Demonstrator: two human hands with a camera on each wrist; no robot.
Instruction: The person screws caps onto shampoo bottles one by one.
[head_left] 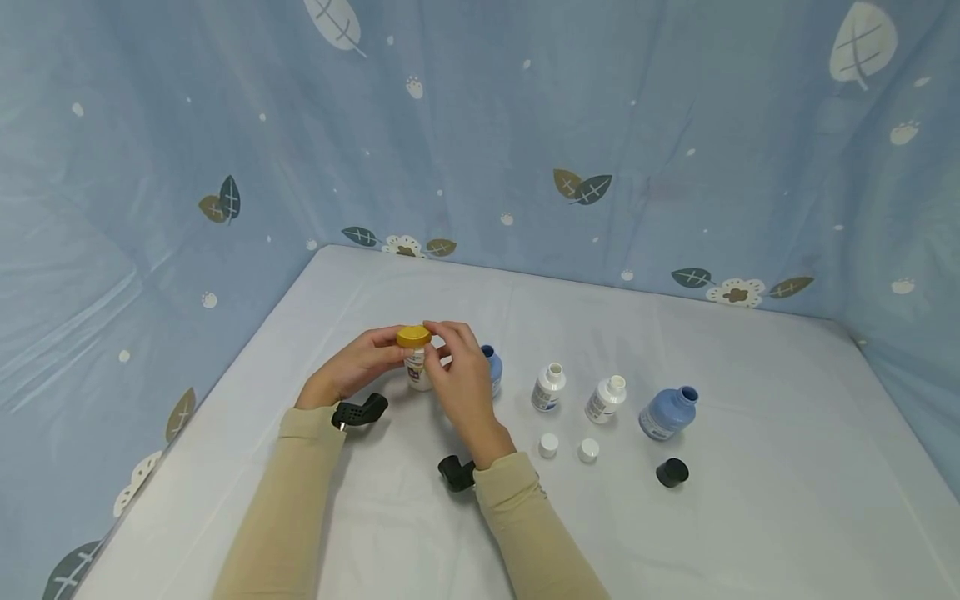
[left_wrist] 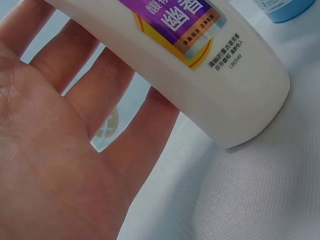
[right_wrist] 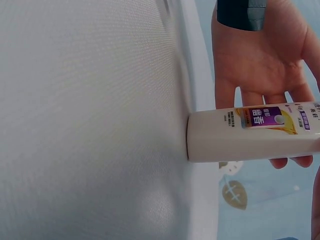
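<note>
A white bottle [head_left: 417, 373] with a purple and yellow label stands upright on the white-covered table, topped by a yellow cap [head_left: 414, 337]. My left hand [head_left: 366, 357] grips the bottle from its left side, just under the cap. From the right, my right hand [head_left: 467, 382] pinches the cap's edge with thumb and fingers. The left wrist view shows the left palm beside the bottle's lower body [left_wrist: 220, 90], its base at the cloth. In the right wrist view, left fingers pass behind the bottle [right_wrist: 250, 132], and the cap is out of frame.
An uncapped blue bottle [head_left: 495, 367] stands partly hidden behind my right hand. Further right are two uncapped white bottles [head_left: 550, 388] and another uncapped blue bottle [head_left: 666, 415]. Two white caps [head_left: 548, 445] and a black cap [head_left: 672, 472] lie in front. A patterned blue curtain [head_left: 480, 150] surrounds the table.
</note>
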